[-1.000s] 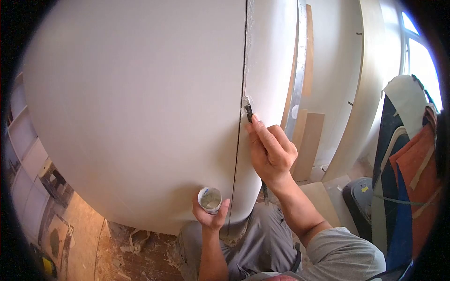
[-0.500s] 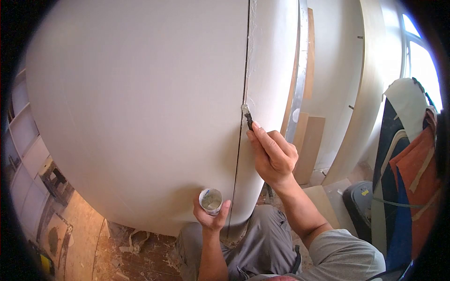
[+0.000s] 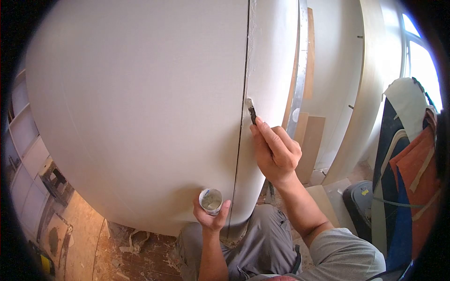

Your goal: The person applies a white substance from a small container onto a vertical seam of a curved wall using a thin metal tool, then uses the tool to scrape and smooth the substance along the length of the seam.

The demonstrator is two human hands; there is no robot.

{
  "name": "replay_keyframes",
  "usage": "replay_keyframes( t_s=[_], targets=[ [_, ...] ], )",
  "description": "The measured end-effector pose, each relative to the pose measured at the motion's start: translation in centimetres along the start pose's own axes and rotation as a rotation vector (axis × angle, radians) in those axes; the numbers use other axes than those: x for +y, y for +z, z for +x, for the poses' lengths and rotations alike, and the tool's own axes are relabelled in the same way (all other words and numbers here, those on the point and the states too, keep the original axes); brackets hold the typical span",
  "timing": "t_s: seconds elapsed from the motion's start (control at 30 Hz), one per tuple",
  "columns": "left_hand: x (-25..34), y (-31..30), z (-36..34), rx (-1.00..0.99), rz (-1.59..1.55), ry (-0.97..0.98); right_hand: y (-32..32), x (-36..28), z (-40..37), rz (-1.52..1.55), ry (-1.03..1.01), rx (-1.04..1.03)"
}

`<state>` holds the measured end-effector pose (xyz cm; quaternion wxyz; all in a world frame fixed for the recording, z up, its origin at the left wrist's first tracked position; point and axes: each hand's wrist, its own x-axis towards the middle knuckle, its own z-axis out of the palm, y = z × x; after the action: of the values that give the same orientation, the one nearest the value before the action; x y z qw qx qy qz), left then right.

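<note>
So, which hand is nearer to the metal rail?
Right. The right hand, gripping a putty knife, is just left of the rail; the left hand, holding a cup, is lower, farther left.

R hand (image 3: pixel 275 157) raised, pinching tight (index out); L hand (image 3: pixel 212 213) low, curled in a grip.

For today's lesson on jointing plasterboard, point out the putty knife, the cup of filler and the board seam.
putty knife (image 3: pixel 248 103): head view, on its blade.
cup of filler (image 3: pixel 202 198): head view, on its white rim.
board seam (image 3: pixel 238 154): head view, its dark unfilled stretch.
</note>
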<state>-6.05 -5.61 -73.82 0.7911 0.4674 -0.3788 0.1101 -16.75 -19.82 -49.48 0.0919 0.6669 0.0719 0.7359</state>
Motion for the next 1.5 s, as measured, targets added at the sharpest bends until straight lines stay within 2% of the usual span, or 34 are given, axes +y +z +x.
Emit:
replay_keyframes(
  t_s=[0.17,0.3,0.37,0.5,0.7,1.07,1.5],
  targets=[
    [0.7,0.3,0.1,-0.002,0.006,-0.026,-0.5,-0.5,0.6,0.003,0.024,-0.003],
    [1.2,0.8,0.4,0.073,-0.062,-0.048,-0.3,-0.4,0.2,-0.015,0.038,-0.056],
    [1.1,0.8,0.4,0.074,-0.069,-0.044,0.0,0.0,0.4,0.021,0.036,0.022],
    [0.9,0.5,0.3,0.053,-0.049,-0.046,-0.2,-0.1,1.1,0.041,0.077,0.041],
    [1.1,0.8,0.3,0.068,-0.050,-0.042,-0.3,-0.4,1.1,0.094,0.147,-0.030],
    [0.3,0.6,0.1,0.066,-0.019,-0.028,-0.3,-0.5,1.4,-0.089,0.054,-0.052],
    [0.2,0.6,0.3,0.074,-0.014,0.012,-2.1,-1.2,1.5,-0.091,0.040,-0.122]
  ],
)
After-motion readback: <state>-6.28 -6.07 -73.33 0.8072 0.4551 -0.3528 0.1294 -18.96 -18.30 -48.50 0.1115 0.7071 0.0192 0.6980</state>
